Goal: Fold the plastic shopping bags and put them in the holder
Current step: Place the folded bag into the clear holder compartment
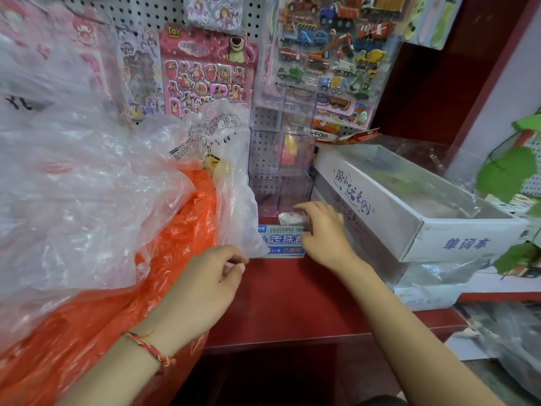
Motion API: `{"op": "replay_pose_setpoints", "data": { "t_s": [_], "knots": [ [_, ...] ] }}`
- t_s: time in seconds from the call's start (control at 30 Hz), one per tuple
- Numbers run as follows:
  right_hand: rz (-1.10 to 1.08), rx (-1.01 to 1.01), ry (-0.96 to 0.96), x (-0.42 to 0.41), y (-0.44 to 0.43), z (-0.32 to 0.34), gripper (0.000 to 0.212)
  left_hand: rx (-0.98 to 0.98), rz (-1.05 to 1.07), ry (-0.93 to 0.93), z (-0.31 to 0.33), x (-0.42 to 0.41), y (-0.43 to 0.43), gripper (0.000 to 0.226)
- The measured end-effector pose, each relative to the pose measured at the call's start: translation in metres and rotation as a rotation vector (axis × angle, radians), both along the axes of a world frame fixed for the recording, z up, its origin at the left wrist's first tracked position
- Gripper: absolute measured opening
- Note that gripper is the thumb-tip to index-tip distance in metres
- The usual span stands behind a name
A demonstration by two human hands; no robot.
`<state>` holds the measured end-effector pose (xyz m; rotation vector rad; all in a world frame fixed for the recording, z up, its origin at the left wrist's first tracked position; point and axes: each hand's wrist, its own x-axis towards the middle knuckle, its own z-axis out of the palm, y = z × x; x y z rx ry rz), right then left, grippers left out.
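Plastic bags (87, 186), clear and crumpled, heaped over orange bag (164, 273) at left of frame. At lower centre, left hand (210, 285), red cord (152, 348) on wrist, fingers curled in, pinching low corner of clear heap. Further in, on red counter (292, 303), blue label (281, 243). Just above it, right hand (325, 232), fingers curled tight on small folded bag (292, 219), white, at foot of clear holder (281, 171); inside or just before it, cannot tell. Right of holder, stacked white boxes (409, 224). At right edge, green leaves (503, 174). Behind all, sticker sheets (205, 74) on pegboard (140, 10).
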<state>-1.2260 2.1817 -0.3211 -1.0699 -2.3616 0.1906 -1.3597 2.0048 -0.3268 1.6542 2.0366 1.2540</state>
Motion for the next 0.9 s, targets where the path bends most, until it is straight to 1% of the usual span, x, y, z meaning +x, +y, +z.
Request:
{"op": "replay_pose_setpoints", "data": {
  "t_s": [0.03, 0.1, 0.2, 0.27, 0.33, 0.37, 0.43, 0.47, 0.5, 0.53, 0.57, 0.6, 0.63, 0.7, 0.73, 0.77, 0.8, 0.83, 0.87, 0.9],
  "knots": [
    [-0.026, -0.028, 0.037, 0.001, -0.002, 0.001, 0.062, -0.004, 0.01, 0.004, 0.001, -0.002, -0.005, 0.02],
    [-0.063, -0.012, 0.105, 0.0, -0.006, 0.003, 0.059, -0.004, 0.025, 0.024, 0.001, -0.007, -0.014, 0.025],
    [-0.015, -0.003, 0.277, -0.014, -0.021, 0.01, 0.044, 0.014, 0.067, 0.045, 0.0, -0.014, -0.022, 0.025],
    [0.059, -0.072, 0.387, -0.033, -0.04, 0.015, 0.031, 0.023, 0.118, 0.062, -0.003, -0.021, -0.025, 0.021],
    [0.081, -0.122, 0.429, -0.054, -0.054, 0.018, 0.023, 0.042, 0.171, 0.047, -0.005, -0.026, -0.026, 0.02],
    [0.072, -0.149, 0.427, -0.063, -0.059, 0.017, 0.027, 0.052, 0.191, 0.05, -0.006, -0.028, -0.027, 0.02],
    [0.023, -0.228, 0.379, -0.074, -0.063, 0.017, 0.045, 0.064, 0.204, 0.083, -0.008, -0.031, -0.029, 0.021],
    [-0.012, -0.223, 0.358, -0.077, -0.064, 0.017, 0.049, 0.085, 0.202, 0.102, -0.007, -0.031, -0.03, 0.022],
    [-0.053, -0.166, 0.344, -0.078, -0.066, 0.017, 0.048, 0.114, 0.209, 0.122, -0.006, -0.031, -0.031, 0.024],
    [-0.082, -0.066, 0.34, -0.077, -0.071, 0.019, 0.043, 0.158, 0.232, 0.139, -0.003, -0.03, -0.034, 0.024],
    [-0.075, 0.035, 0.348, -0.078, -0.076, 0.019, 0.036, 0.208, 0.285, 0.185, 0.0, -0.032, -0.036, 0.025],
    [-0.024, 0.1, 0.364, -0.081, -0.083, 0.021, 0.03, 0.245, 0.354, 0.271, 0.002, -0.036, -0.039, 0.029],
    [0.05, 0.111, 0.374, -0.086, -0.091, 0.022, 0.025, 0.225, 0.422, 0.385, 0.001, -0.042, -0.041, 0.04],
    [0.199, 0.041, 0.366, -0.101, -0.105, 0.02, 0.027, 0.057, 0.543, 0.572, -0.006, -0.058, -0.045, 0.075],
    [0.248, 0.002, 0.349, -0.109, -0.111, 0.018, 0.029, -0.018, 0.586, 0.634, -0.012, -0.066, -0.047, 0.09],
    [0.285, -0.021, 0.333, -0.116, -0.116, 0.016, 0.029, -0.077, 0.614, 0.662, -0.014, -0.072, -0.051, 0.099],
    [0.315, -0.037, 0.316, -0.122, -0.119, 0.014, 0.028, -0.133, 0.644, 0.67, -0.015, -0.076, -0.055, 0.103],
    [0.336, -0.058, 0.304, -0.126, -0.121, 0.012, 0.026, -0.188, 0.673, 0.658, -0.015, -0.078, -0.059, 0.101],
    [0.355, -0.096, 0.302, -0.129, -0.122, 0.011, 0.024, -0.235, 0.679, 0.63, -0.014, -0.08, -0.063, 0.094],
    [0.374, -0.153, 0.312, -0.13, -0.122, 0.01, 0.023, -0.231, 0.671, 0.644, -0.013, -0.083, -0.065, 0.086]
  ]
}}
